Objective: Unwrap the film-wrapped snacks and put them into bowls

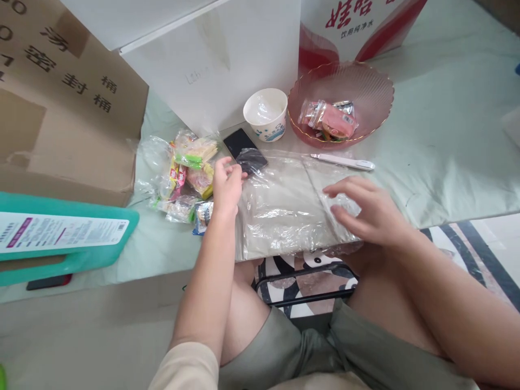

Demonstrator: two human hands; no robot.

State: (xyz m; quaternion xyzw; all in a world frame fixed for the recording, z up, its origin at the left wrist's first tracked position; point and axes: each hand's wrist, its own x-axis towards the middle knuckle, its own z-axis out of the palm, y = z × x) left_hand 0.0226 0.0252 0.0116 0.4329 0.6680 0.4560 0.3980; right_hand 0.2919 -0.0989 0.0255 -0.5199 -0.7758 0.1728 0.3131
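Note:
A clear, flat plastic bag (280, 211) lies spread on the cloth in front of me, its film creased and shiny. My left hand (227, 187) is at the bag's left edge, fingers loosely bent and apart, with no object visible in them. Over the bag's right side, my right hand (365, 211) is open, thumb and fingers spread. Beyond the bag's upper left corner lies a black phone (244, 146). A white utility knife (343, 162) rests along the bag's far right edge. To the left of my left hand is a pile of small wrapped snacks (189, 168).
Behind stand a white paper bowl (266, 116) and a pink ribbed bowl (341, 92) holding several packets. A white box (219, 59), a cardboard carton (69, 124) and a red-and-white carton (357, 32) border the table. A teal container (101, 233) occupies the left edge.

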